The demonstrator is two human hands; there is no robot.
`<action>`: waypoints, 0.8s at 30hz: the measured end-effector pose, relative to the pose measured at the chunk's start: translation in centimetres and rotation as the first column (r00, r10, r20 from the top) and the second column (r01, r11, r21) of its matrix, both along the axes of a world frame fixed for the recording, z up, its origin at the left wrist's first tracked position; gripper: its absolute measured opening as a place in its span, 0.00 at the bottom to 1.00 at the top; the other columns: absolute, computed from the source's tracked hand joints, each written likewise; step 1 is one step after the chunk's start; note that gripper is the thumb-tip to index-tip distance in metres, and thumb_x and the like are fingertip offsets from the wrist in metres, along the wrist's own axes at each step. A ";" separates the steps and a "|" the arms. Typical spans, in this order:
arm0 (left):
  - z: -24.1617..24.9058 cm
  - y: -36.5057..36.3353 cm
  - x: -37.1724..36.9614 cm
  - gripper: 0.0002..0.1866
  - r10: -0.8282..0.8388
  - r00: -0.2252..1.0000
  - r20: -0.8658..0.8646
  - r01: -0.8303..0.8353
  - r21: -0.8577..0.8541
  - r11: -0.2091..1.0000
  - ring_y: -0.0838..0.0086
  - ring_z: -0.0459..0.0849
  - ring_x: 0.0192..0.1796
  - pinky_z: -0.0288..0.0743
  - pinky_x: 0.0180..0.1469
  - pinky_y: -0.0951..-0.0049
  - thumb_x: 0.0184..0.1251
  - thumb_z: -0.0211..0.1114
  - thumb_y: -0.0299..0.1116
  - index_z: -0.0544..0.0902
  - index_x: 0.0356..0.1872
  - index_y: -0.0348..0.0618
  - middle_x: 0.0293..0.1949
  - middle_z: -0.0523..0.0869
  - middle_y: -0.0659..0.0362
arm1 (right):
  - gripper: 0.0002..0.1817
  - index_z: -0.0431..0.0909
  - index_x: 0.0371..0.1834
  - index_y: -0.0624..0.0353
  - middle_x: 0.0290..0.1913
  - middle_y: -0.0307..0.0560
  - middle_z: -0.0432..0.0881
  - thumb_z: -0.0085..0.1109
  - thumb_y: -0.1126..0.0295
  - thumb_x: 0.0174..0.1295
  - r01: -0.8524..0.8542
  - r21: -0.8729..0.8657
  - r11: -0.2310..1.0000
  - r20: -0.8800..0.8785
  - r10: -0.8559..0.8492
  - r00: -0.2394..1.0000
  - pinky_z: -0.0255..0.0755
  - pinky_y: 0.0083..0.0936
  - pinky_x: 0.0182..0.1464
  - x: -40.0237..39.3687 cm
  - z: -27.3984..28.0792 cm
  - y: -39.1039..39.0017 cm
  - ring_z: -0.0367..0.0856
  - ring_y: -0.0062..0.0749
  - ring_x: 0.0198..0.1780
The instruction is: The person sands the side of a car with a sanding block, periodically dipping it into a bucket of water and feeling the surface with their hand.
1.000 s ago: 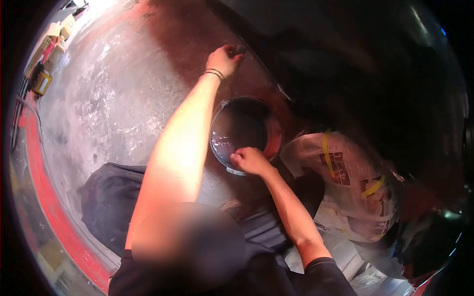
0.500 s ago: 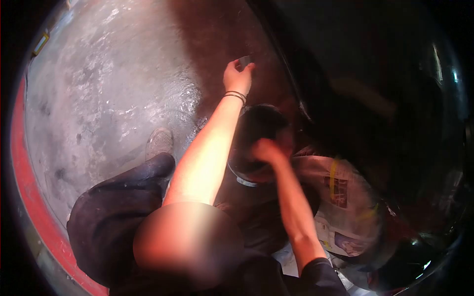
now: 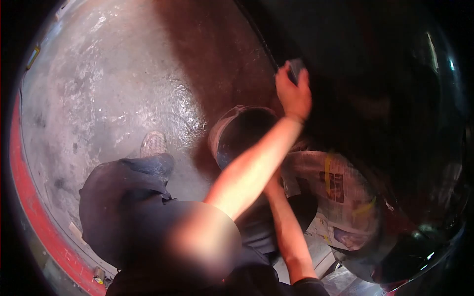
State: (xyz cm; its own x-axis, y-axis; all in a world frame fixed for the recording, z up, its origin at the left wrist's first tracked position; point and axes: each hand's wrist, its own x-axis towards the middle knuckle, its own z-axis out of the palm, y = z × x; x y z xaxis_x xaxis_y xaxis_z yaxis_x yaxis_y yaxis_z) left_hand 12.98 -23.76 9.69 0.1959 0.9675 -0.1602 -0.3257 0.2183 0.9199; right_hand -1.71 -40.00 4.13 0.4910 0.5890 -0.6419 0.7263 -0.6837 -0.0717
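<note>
My left hand (image 3: 295, 91) reaches forward to the dark glossy panel (image 3: 355, 64) at the right. Its thumb and fingers are closed round a small grey block (image 3: 296, 68). Below my left forearm, my right hand (image 3: 272, 183) shows only in part near the bucket's right side. Its fingers are hidden, so what it holds, if anything, cannot be made out. The dark bucket (image 3: 232, 140) stands on the wet floor between my knees and the panel, partly behind my left forearm.
Newspaper (image 3: 306, 170) taped with yellow strips covers a rounded part at the lower right. My shoe (image 3: 154, 144) rests on the wet grey floor (image 3: 98, 98). A red edge (image 3: 37, 212) curves along the left side.
My left hand has moved right, from above the floor to the dark panel, with the grey block. My right hand has come out of the bucket's opening and back towards me.
</note>
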 end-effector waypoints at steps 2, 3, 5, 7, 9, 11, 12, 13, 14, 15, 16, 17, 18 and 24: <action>0.7 -4.5 -1.2 0.27 0.032 0.999 0.031 -0.035 0.107 0.994 0.43 0.85 0.71 0.75 0.77 0.49 0.78 0.77 0.36 0.83 0.72 0.36 0.69 0.86 0.41 | 0.27 0.89 0.68 0.56 0.64 0.62 0.92 0.60 0.47 0.82 0.041 0.121 0.992 0.005 -0.042 0.999 0.79 0.49 0.73 -0.4 -0.3 -1.5 0.90 0.57 0.67; 0.5 -4.2 -0.8 0.26 0.048 0.998 0.042 -0.053 0.139 0.989 0.44 0.85 0.71 0.75 0.77 0.49 0.78 0.76 0.36 0.84 0.72 0.37 0.68 0.87 0.41 | 0.26 0.90 0.67 0.56 0.62 0.63 0.92 0.62 0.47 0.80 0.055 0.165 0.985 0.003 -0.057 0.998 0.79 0.51 0.73 -0.3 -0.4 -2.2 0.90 0.59 0.65; -0.1 -1.3 0.6 0.23 0.117 0.989 0.095 -0.131 0.168 0.977 0.45 0.88 0.69 0.78 0.74 0.49 0.77 0.76 0.35 0.87 0.68 0.39 0.64 0.90 0.42 | 0.26 0.92 0.64 0.55 0.59 0.64 0.94 0.65 0.47 0.77 0.077 0.211 0.975 -0.012 -0.076 0.997 0.79 0.53 0.72 -0.3 -0.5 -3.3 0.91 0.61 0.63; -0.4 7.2 3.1 0.20 0.110 0.991 0.080 -0.116 0.073 0.991 0.46 0.91 0.63 0.83 0.68 0.49 0.74 0.78 0.35 0.91 0.62 0.38 0.58 0.93 0.41 | 0.25 0.94 0.61 0.54 0.55 0.65 0.95 0.67 0.47 0.74 0.091 0.231 0.969 -0.030 -0.086 0.996 0.79 0.55 0.71 -0.2 -0.6 -3.9 0.92 0.64 0.60; 0.4 12.7 3.0 0.19 0.019 0.996 0.086 -0.010 -0.099 0.995 0.44 0.94 0.57 0.85 0.63 0.49 0.70 0.79 0.37 0.92 0.56 0.36 0.53 0.95 0.40 | 0.23 0.96 0.53 0.55 0.48 0.64 0.96 0.69 0.47 0.72 0.185 0.373 0.909 -0.010 -0.196 0.981 0.80 0.57 0.68 -0.5 -1.7 -4.8 0.93 0.67 0.55; -0.6 12.4 4.3 0.18 0.100 0.995 0.020 -0.100 -0.015 0.995 0.42 0.93 0.56 0.85 0.63 0.49 0.68 0.80 0.38 0.93 0.51 0.35 0.50 0.95 0.40 | 0.23 0.96 0.50 0.56 0.45 0.63 0.96 0.68 0.48 0.72 0.209 0.408 0.889 0.040 -0.246 0.968 0.81 0.57 0.66 -0.9 -2.3 -5.1 0.93 0.66 0.53; 0.7 9.8 2.4 0.18 0.075 0.995 -0.066 -0.069 0.100 0.993 0.42 0.91 0.61 0.83 0.66 0.48 0.68 0.80 0.37 0.92 0.53 0.37 0.55 0.93 0.41 | 0.23 0.96 0.53 0.55 0.48 0.63 0.96 0.68 0.48 0.73 0.175 0.361 0.916 0.077 -0.216 0.973 0.81 0.57 0.66 -0.7 -2.3 -4.5 0.93 0.65 0.55; 0.5 6.2 2.3 0.20 0.122 0.992 0.022 -0.124 0.161 0.979 0.42 0.89 0.65 0.82 0.68 0.46 0.69 0.80 0.35 0.90 0.58 0.39 0.61 0.91 0.42 | 0.23 0.95 0.57 0.55 0.51 0.62 0.96 0.67 0.49 0.73 0.143 0.306 0.941 0.108 -0.184 0.977 0.81 0.57 0.67 -0.7 -2.2 -4.0 0.93 0.64 0.56; 0.3 2.7 1.3 0.23 0.160 0.987 0.033 -0.162 0.298 0.941 0.51 0.90 0.67 0.81 0.72 0.55 0.71 0.81 0.32 0.88 0.64 0.38 0.66 0.89 0.43 | 0.30 0.90 0.69 0.55 0.63 0.60 0.94 0.70 0.48 0.72 0.152 0.237 0.960 0.123 -0.184 0.975 0.79 0.56 0.72 -0.8 -1.9 -3.9 0.91 0.60 0.64; 0.8 0.0 0.1 0.23 0.115 0.993 0.009 -0.112 0.290 0.950 0.51 0.89 0.68 0.80 0.75 0.54 0.72 0.80 0.30 0.87 0.66 0.38 0.66 0.89 0.43 | 0.29 0.90 0.69 0.55 0.63 0.59 0.94 0.69 0.47 0.73 0.134 0.245 0.960 0.118 -0.167 0.979 0.79 0.56 0.72 -0.9 -2.0 -4.1 0.91 0.59 0.65; 0.8 -0.3 -0.2 0.22 0.111 0.993 -0.029 -0.097 0.294 0.951 0.52 0.89 0.68 0.81 0.74 0.53 0.73 0.79 0.28 0.88 0.65 0.39 0.66 0.90 0.43 | 0.29 0.90 0.69 0.54 0.63 0.58 0.94 0.68 0.47 0.73 0.120 0.255 0.960 0.116 -0.153 0.981 0.79 0.55 0.72 -1.0 -2.0 -4.2 0.90 0.58 0.65; 0.5 1.6 0.7 0.21 0.151 0.988 0.029 -0.152 0.319 0.935 0.52 0.90 0.68 0.81 0.73 0.53 0.73 0.80 0.30 0.88 0.64 0.38 0.65 0.90 0.43 | 0.29 0.90 0.69 0.54 0.64 0.58 0.94 0.67 0.47 0.74 0.104 0.270 0.957 0.119 -0.140 0.983 0.78 0.55 0.73 -0.8 -2.1 -4.3 0.90 0.58 0.66; -0.5 4.5 2.2 0.21 0.184 0.979 0.086 -0.202 0.339 0.919 0.53 0.90 0.67 0.82 0.72 0.54 0.73 0.80 0.31 0.89 0.64 0.37 0.64 0.91 0.43 | 0.27 0.91 0.65 0.53 0.60 0.58 0.94 0.66 0.46 0.74 0.125 0.276 0.953 0.104 -0.159 0.982 0.78 0.55 0.71 -0.7 -2.4 -4.4 0.90 0.58 0.63; -1.5 12.3 3.3 0.20 -0.019 1.000 0.020 0.017 0.094 0.995 0.41 0.88 0.64 0.81 0.67 0.49 0.70 0.80 0.37 0.88 0.57 0.38 0.59 0.90 0.41 | 0.23 0.97 0.46 0.52 0.42 0.60 0.94 0.64 0.44 0.75 0.184 0.452 0.873 0.147 -0.277 0.950 0.79 0.53 0.63 -1.2 -3.5 -4.5 0.92 0.63 0.47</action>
State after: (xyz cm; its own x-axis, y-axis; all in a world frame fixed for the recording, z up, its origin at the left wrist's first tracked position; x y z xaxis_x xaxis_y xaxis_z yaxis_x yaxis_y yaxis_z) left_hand 16.32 -11.46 8.16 0.2158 0.9743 -0.0642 -0.3417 0.1369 0.9298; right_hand -2.91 -44.47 0.60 0.7375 0.6365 -0.2260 0.5821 -0.7686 -0.2654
